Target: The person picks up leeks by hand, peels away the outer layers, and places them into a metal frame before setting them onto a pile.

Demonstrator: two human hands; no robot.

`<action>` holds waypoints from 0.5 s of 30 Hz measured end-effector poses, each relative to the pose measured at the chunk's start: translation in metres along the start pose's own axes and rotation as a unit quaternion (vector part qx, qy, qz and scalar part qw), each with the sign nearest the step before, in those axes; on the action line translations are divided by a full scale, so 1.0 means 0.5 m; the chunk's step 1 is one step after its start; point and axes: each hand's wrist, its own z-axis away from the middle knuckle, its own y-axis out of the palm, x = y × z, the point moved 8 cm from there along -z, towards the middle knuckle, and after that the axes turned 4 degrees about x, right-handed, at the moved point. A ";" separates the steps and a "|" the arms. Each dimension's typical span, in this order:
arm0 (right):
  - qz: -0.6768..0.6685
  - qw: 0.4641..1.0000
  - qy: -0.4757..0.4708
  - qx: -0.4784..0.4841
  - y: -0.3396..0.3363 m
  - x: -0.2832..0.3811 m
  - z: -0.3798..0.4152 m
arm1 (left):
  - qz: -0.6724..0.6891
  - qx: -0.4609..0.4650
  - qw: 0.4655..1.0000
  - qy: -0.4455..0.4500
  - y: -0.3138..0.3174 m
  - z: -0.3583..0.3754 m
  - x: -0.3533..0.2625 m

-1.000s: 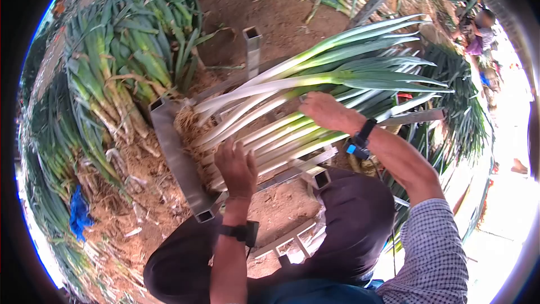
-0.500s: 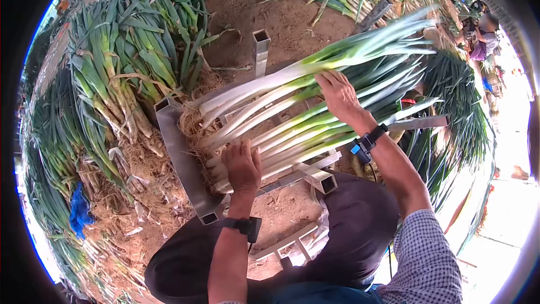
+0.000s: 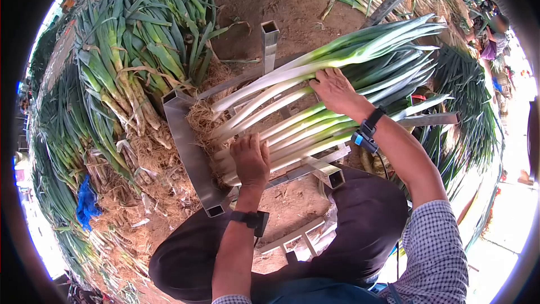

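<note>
A row of several leeks (image 3: 306, 129) lies across a metal frame, white stalks and roots to the left, green leaves to the right. My left hand (image 3: 250, 160) rests over the white stalks near the root end, its fingers bent around them. Farther right, my right hand (image 3: 339, 93) grips stalks where the white turns green, with its fingertips bent down between the upper and lower leeks. The upper leeks (image 3: 281, 77) lie a little apart from the lower ones. A metal plate (image 3: 194, 160) stands at the root ends. What is under both palms is hidden.
Upright metal posts (image 3: 270, 42) rise from the frame. Piles of leeks (image 3: 126, 50) stand at left, with more leeks (image 3: 467, 101) at right and at the back. A blue scrap (image 3: 86, 205) lies at left. A person (image 3: 495, 36) is far off at upper right.
The whole view has shifted slightly. My right hand has slid a little left along the stalks, and the upper leeks lie closer together. My left hand stays on the white stalks.
</note>
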 end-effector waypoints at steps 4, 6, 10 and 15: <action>0.010 0.999 -0.005 0.047 0.012 0.008 -0.007 | -0.005 -0.013 1.000 -0.001 -0.007 0.001 0.005; -0.030 0.997 -0.017 0.068 0.024 -0.002 -0.004 | 0.010 -0.026 1.000 0.007 -0.014 0.001 0.002; -0.008 0.991 -0.017 0.131 0.040 -0.009 -0.011 | 0.014 -0.029 0.999 0.000 -0.014 0.006 0.004; -0.023 0.989 -0.032 0.140 0.033 -0.017 -0.014 | 0.003 -0.033 0.999 -0.017 -0.020 0.005 0.003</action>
